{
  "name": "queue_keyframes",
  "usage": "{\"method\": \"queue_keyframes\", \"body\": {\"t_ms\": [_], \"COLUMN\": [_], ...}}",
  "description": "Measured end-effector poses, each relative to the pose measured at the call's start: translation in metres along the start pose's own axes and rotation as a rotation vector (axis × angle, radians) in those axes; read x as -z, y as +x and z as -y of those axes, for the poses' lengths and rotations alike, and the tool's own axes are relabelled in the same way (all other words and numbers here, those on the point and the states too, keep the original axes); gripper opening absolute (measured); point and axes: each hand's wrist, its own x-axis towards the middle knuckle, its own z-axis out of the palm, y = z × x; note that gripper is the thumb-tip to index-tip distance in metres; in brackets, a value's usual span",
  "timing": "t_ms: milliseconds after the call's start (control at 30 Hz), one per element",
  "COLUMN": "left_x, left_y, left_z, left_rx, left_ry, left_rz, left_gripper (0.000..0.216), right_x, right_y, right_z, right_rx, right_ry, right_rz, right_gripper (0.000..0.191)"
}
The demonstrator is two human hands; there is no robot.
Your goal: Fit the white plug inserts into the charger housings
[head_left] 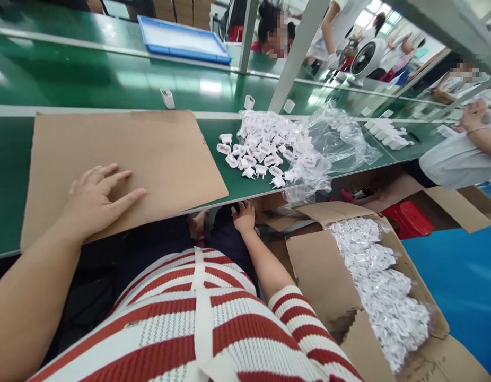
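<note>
— Well, left hand (95, 197)?
— Flat, fingers spread, palm down on the near edge of the brown cardboard sheet (150, 154); gripping nothing.
— And the right hand (244, 216)?
— Below the green table edge (15, 159), on the lap; grip impossible to tell.
— Small white plastic plug parts (261, 151)?
— Heaped on clear plastic, beyond the right hand, well apart from the left.
</note>
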Motion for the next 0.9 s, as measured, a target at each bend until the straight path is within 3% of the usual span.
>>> {"method": "queue_keyframes", "body": {"t_ms": [267, 633, 900], "left_x": [-0.002, -0.008, -0.003], "left_y": [-0.002, 0.009, 0.010], "left_z": [-0.004, 0.022, 0.019], "left_rx": [0.015, -0.026, 0.019], "left_ry": [0.002, 0.079, 0.097], "left_rz": [0.018, -0.019, -0.016], "left_gripper": [0.080, 0.082, 0.084], "right_x": [0.001, 0.005, 0.005], "right_y": [-0.003, 0.006, 0.005], "right_z": [-0.001, 0.009, 0.017], "right_rx": [-0.008, -0.020, -0.017], "right_ry": [-0.002, 0.031, 0.079], "right_rz": [0.007, -0.025, 0.001], "right_gripper": [0.037, 0.033, 0.038]}}
